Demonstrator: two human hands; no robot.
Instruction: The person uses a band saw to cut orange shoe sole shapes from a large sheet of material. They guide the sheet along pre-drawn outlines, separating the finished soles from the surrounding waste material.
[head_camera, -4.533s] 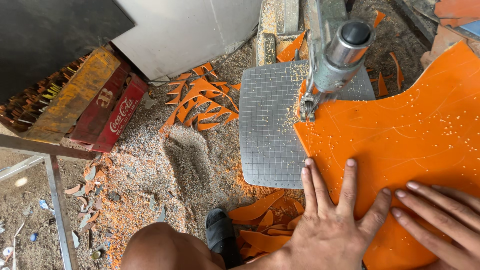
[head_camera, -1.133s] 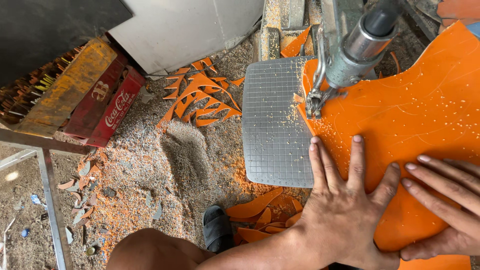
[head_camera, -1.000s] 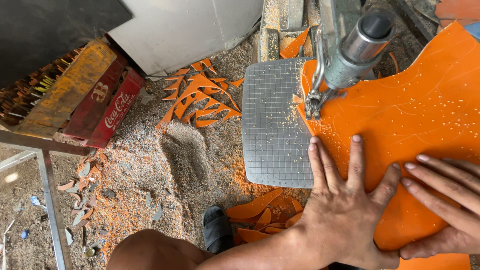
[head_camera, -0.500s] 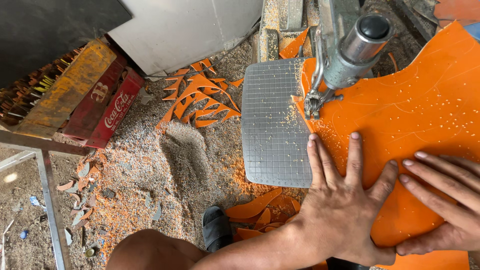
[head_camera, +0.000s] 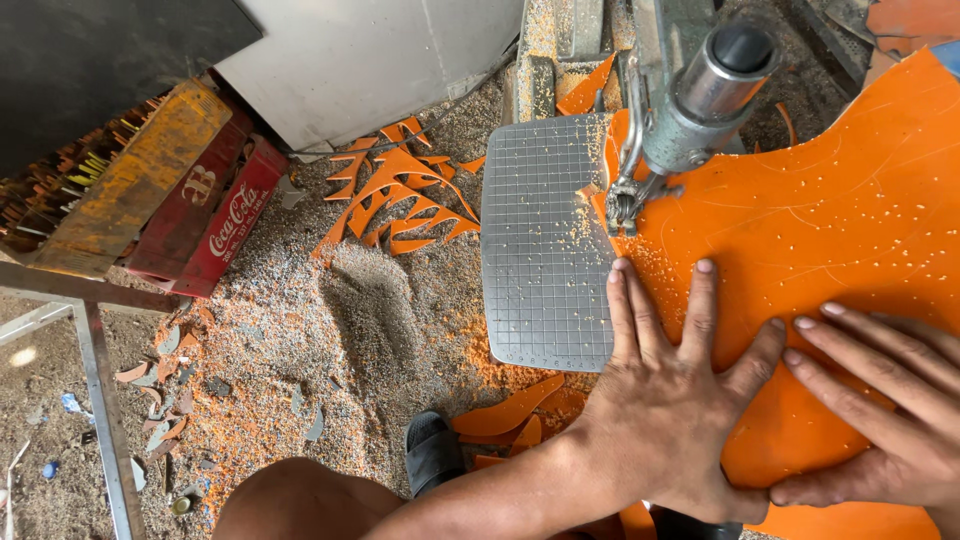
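Observation:
A large orange sheet (head_camera: 830, 220) with faint drawn lines lies across a small grey gridded saw table (head_camera: 545, 240). My left hand (head_camera: 670, 390) presses flat on the sheet, fingers spread, fingertips just below the saw's blade foot (head_camera: 625, 205). My right hand (head_camera: 885, 400) lies flat on the sheet to the right, fingers pointing left. Above the blade stands the machine's metal cylinder head (head_camera: 705, 85). Orange dust speckles the sheet around the cut.
Orange offcuts (head_camera: 400, 200) lie on the sawdust-covered floor left of the table, with more offcuts (head_camera: 510, 415) under it. A red crate (head_camera: 215, 215) and a yellow crate (head_camera: 120, 185) sit at left. A metal frame (head_camera: 100, 400) stands lower left. My knee (head_camera: 295, 500) and a dark sandal (head_camera: 432, 450) are below.
Both hands have stayed flat on the orange sheet and slid with it slightly up and left toward the blade. The view has shifted a little.

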